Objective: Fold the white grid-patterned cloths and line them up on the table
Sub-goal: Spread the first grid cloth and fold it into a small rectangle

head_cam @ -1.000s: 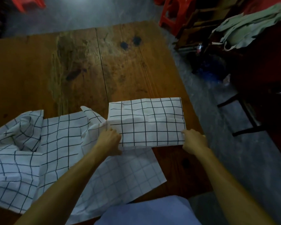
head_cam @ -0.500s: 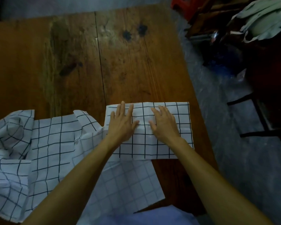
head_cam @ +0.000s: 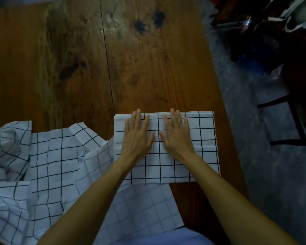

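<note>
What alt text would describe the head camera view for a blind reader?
Both hands, left hand and right hand, press flat on a folded grid cloth at the wooden table edge. Unfolded grid cloths lie crumpled to its left.

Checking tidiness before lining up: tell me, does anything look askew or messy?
The folded white grid-patterned cloth lies square under both hands. The unfolded grid cloths beside it lie crumpled and overlapping, one corner under the folded one.

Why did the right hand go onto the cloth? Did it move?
Yes. The right hand left the folded cloth's near right corner and now lies flat on its middle, beside the left hand.
</note>
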Tool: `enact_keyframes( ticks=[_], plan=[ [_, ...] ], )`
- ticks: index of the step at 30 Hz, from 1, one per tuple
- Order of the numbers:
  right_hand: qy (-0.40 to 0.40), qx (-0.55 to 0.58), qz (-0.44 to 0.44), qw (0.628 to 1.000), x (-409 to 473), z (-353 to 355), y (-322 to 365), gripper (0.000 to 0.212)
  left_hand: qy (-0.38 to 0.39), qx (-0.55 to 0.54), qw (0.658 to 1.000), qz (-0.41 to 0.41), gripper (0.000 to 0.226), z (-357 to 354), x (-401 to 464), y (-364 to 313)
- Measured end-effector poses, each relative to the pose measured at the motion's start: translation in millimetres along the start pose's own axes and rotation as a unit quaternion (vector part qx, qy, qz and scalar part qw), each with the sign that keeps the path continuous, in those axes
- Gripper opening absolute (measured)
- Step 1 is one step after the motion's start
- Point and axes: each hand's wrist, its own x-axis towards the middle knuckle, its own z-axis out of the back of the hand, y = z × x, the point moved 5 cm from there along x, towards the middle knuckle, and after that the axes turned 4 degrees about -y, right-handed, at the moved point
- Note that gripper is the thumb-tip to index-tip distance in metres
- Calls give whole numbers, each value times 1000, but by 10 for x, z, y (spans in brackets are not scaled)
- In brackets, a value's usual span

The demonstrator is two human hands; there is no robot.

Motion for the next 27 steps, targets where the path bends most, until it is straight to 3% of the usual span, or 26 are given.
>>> enact_keyframes(
  ticks=[10,15,18,22,27],
  plan=[
    [-25,-25,-84,996,-93,-29,-407,68,25,5,988,151,71,-102,-65,391],
    [-47,-18,-49,998,-12,-4,-175,65,-38,27,996,70,68,-49,1,148],
    [-38,15,6,999,68,-76,119,59,-26,-14,1000,1,64,-171,45,-89],
    [-26,20,-5,999,60,-138,41,59,1,-20,1000,21,64,-236,8,24],
    [-74,-27,-111,991,-159,7,-604,57,-8,-10,995,101,70,-117,-90,408]
  ],
)
